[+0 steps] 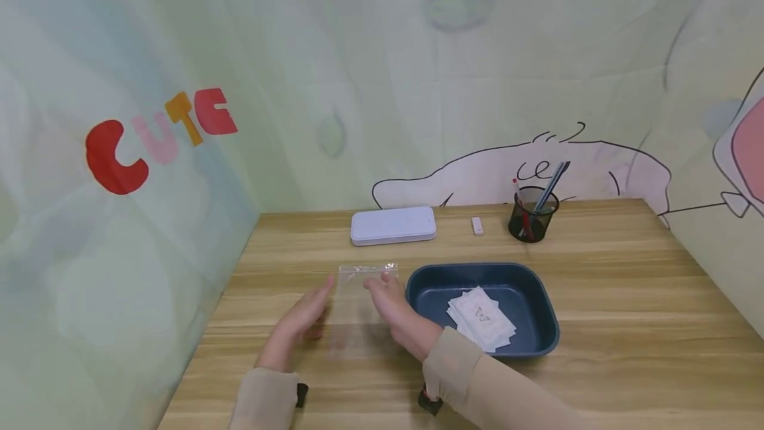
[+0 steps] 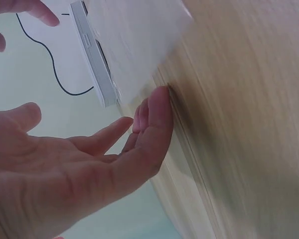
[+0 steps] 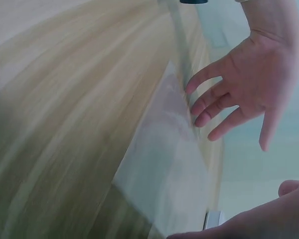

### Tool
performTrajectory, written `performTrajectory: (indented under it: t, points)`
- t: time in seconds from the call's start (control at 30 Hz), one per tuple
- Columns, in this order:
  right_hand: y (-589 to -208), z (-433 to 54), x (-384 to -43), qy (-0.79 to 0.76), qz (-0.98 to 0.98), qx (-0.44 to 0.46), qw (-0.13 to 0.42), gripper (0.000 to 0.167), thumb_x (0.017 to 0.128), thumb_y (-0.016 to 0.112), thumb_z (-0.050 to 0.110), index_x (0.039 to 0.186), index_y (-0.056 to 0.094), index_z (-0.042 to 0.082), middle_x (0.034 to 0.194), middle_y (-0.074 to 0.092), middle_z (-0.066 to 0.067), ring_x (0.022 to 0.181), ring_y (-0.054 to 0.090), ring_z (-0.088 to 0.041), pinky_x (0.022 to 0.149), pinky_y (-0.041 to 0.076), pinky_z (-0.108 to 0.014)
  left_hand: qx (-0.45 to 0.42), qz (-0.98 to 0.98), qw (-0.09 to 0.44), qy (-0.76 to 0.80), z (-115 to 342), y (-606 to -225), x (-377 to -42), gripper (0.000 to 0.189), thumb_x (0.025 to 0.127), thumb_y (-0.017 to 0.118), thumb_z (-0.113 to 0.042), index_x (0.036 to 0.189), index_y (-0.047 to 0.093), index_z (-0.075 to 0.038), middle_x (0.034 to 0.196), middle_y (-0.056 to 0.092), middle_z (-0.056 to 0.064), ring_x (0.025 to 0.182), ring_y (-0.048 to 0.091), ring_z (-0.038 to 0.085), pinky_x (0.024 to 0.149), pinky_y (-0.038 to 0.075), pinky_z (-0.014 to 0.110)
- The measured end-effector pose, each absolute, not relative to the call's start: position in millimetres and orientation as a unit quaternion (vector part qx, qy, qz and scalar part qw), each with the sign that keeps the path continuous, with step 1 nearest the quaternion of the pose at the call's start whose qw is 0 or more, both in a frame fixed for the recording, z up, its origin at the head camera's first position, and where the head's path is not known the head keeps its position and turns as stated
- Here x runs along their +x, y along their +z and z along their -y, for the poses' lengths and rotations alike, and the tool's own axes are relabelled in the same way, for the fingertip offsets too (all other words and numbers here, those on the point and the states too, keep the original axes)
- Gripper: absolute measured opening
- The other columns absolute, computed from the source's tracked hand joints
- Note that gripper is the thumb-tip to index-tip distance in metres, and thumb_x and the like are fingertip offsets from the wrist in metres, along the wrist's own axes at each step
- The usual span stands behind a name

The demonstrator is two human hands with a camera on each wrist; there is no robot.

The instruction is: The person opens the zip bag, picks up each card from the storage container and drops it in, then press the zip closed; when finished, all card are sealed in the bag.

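A clear zip-lock bag (image 1: 357,324) lies flat on the wooden table, its zip edge toward the back. Along its left side is my left hand (image 1: 307,310), fingers extended, palm turned inward and holding nothing. My right hand (image 1: 396,307) is over the bag's right side with its fingers spread. In the left wrist view, the left hand (image 2: 99,159) has its fingertips at the table beside the bag (image 2: 139,40). The right wrist view shows the bag (image 3: 164,154) between both hands; the right hand (image 3: 264,219) is only partly visible there, so contact with the bag cannot be told.
Right of the bag stands a dark blue tray (image 1: 543,324) holding several white packets (image 1: 482,318), the top one with a butterfly print. Behind are a white flat case (image 1: 394,225), a small white stick (image 1: 477,226) and a black mesh pen cup (image 1: 533,217). A printed curtain borders the table.
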State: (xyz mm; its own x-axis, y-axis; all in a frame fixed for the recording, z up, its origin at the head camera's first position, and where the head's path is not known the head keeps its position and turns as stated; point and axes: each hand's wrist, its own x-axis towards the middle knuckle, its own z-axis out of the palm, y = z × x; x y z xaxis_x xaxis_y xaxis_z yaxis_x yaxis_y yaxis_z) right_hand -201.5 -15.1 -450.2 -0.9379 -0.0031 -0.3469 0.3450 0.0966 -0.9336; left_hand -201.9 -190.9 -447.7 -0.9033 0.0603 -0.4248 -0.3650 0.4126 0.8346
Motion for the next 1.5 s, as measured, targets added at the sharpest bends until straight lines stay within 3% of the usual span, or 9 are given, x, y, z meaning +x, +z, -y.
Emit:
performTrajectory:
  t: [0.17,0.4,0.57,0.73,0.87,1.07,1.23,1.5]
  points:
    - [-454.0,19.0,-202.1,-0.675,-0.711,0.127,0.153,0.066,0.09,0.056,0.031,0.144,0.035,0.001,0.143,0.038,-0.023,0.13,0.034,-0.042,0.103,0.025,-0.062,-0.096,-0.818,0.194,0.533,193.8,-452.5,-200.1,0.068,0.1,0.029,-0.057,0.124,0.041,0.006,0.079,0.036,0.009,0.076,0.039,0.024,0.069,0.047,0.042]
    - [-455.4,23.9,-201.6,-0.685,-0.704,0.13,0.135,0.061,0.089,0.056,0.027,0.14,0.04,-0.002,0.139,0.04,-0.024,0.127,0.037,-0.041,0.103,0.027,-0.059,-0.104,-0.813,0.181,0.543,201.4,-456.9,-195.5,0.06,0.1,0.027,-0.057,0.107,0.04,0.001,0.073,0.035,0.007,0.063,0.035,0.019,0.058,0.043,0.033]
    - [-457.8,24.2,-201.4,-0.682,-0.704,0.12,0.155,0.055,0.089,0.056,0.026,0.134,0.047,-0.003,0.134,0.044,-0.024,0.123,0.039,-0.041,0.101,0.03,-0.058,-0.114,-0.807,0.181,0.551,204.5,-458.4,-192.7,0.058,0.099,0.028,-0.059,0.101,0.041,-0.002,0.078,0.036,0.008,0.072,0.04,0.022,0.059,0.048,0.034]
    - [-461.0,22.2,-202.1,-0.682,-0.697,0.136,0.176,0.059,0.09,0.053,0.027,0.139,0.042,-0.003,0.138,0.038,-0.024,0.125,0.035,-0.041,0.102,0.027,-0.06,-0.117,-0.801,0.18,0.558,206.8,-461.4,-192.4,0.053,0.098,0.03,-0.059,0.083,0.035,-0.009,0.076,0.035,0.006,0.071,0.038,0.02,0.06,0.049,0.033]
    - [-465.1,22.1,-203.3,-0.674,-0.707,0.131,0.167,0.057,0.088,0.053,0.024,0.135,0.044,-0.006,0.128,0.045,-0.023,0.117,0.04,-0.039,0.099,0.031,-0.057,-0.12,-0.795,0.181,0.567,208.7,-463.3,-192.7,0.056,0.097,0.031,-0.062,0.083,0.035,-0.008,0.078,0.035,0.008,0.072,0.038,0.02,0.061,0.05,0.035]
    - [-467.0,24.9,-202.1,-0.632,-0.758,0.116,0.114,0.047,0.087,0.057,0.024,0.124,0.058,-0.004,0.127,0.048,-0.022,0.12,0.037,-0.038,0.099,0.033,-0.054,-0.127,-0.792,0.186,0.567,209.4,-461.3,-191.6,0.066,0.095,0.032,-0.065,0.104,0.039,0.0,0.091,0.035,0.014,0.082,0.039,0.024,0.067,0.052,0.038]
    - [-461.5,24.4,-203.0,-0.633,-0.76,0.097,0.107,0.043,0.088,0.055,0.021,0.123,0.06,-0.004,0.124,0.054,-0.021,0.116,0.045,-0.037,0.097,0.037,-0.052,-0.13,-0.797,0.183,0.561,205.6,-457.9,-191.2,0.053,0.098,0.032,-0.058,0.084,0.037,-0.007,0.083,0.038,0.01,0.079,0.04,0.022,0.066,0.051,0.037]
    - [-466.5,22.9,-207.9,-0.651,-0.738,0.114,0.138,0.048,0.087,0.054,0.02,0.128,0.054,-0.006,0.128,0.05,-0.024,0.116,0.046,-0.038,0.097,0.036,-0.054,-0.122,-0.797,0.18,0.564,205.1,-456.6,-192.4,0.054,0.098,0.033,-0.059,0.074,0.036,-0.011,0.077,0.038,0.006,0.073,0.039,0.019,0.065,0.051,0.036]
